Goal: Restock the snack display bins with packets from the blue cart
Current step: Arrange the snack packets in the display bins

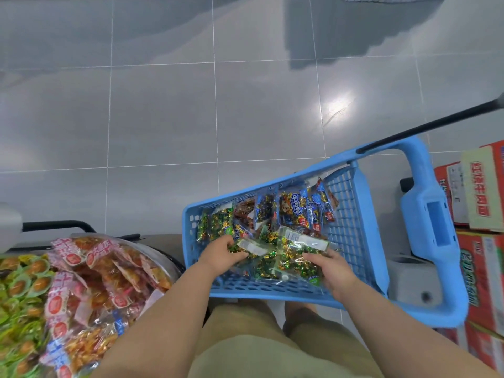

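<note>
The blue cart point(351, 230) stands in front of me, its basket holding several clear snack packets. Green-and-gold candy packets lie at the near side; blue and red packets point(305, 208) stand along the far wall. My left hand point(221, 255) reaches into the basket and grips a green candy packet point(252, 248) by its end. My right hand point(334, 271) holds a larger green candy packet point(297, 255) from its right side, fingers curled on it. At the lower left, a display bin point(81, 290) is heaped with pink-and-red snack packets.
A second bin point(19, 296) of green-wrapped snacks sits at the far left edge. Red and white cartons point(482, 241) are stacked right of the cart. The cart's black handle bar point(425, 129) slants up to the right. Grey tiled floor point(191, 105) lies beyond.
</note>
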